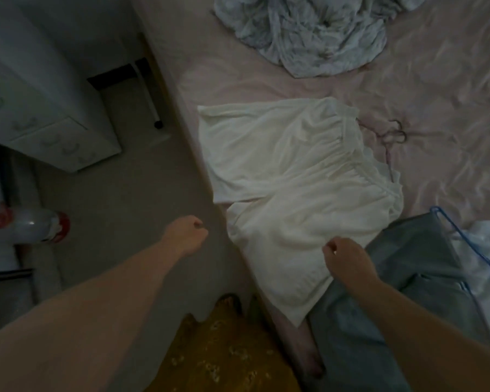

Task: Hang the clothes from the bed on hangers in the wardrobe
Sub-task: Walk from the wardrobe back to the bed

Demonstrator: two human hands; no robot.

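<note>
White shorts (pixel 289 176) spread on bed (pixel 450 89), centre. Right hand (pixel 344 258) at five o'clock, fingers curled over hem; pinch unclear. Left hand (pixel 187 234) fisted, empty. Pink hanger (pixel 391 137) half hidden beneath waistband.

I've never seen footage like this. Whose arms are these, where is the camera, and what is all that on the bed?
There is no robot here: the one picture comes from a camera worn on a person's head, looking down. The left hand is curled over the floor and holds nothing. The right hand hovers over white shorts spread on the pink bed; whether it pinches them is unclear. Nearby lie grey trousers, a blue hanger, a thin hanger and a crumpled pale garment.
</note>
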